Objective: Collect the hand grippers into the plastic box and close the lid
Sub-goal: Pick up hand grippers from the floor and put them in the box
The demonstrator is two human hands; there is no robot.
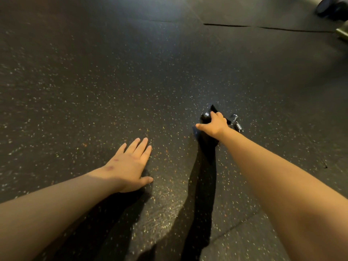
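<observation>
**A:** Your right hand (214, 125) has its fingers curled over a black hand gripper (204, 119) lying on the speckled floor (113, 81). Your left hand (131, 164) is flat on the floor, holding nothing.

**B:** So you're at pickup, I'd say. The plastic box isn't in view, so lift it and go find it.

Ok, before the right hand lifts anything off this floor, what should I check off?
1. Contact: the right hand has fingers curled over the hand gripper: ok.
2. Thumb wrapped round the handle: not ok, it sticks out sideways.
3. The left hand is free: ok, flat on the floor, holding nothing.
4. Plastic box in view as the drop target: not ok, none shows.
5. Count of grippers under the hand: cannot tell; only a spring shows beside the wrist.
</observation>
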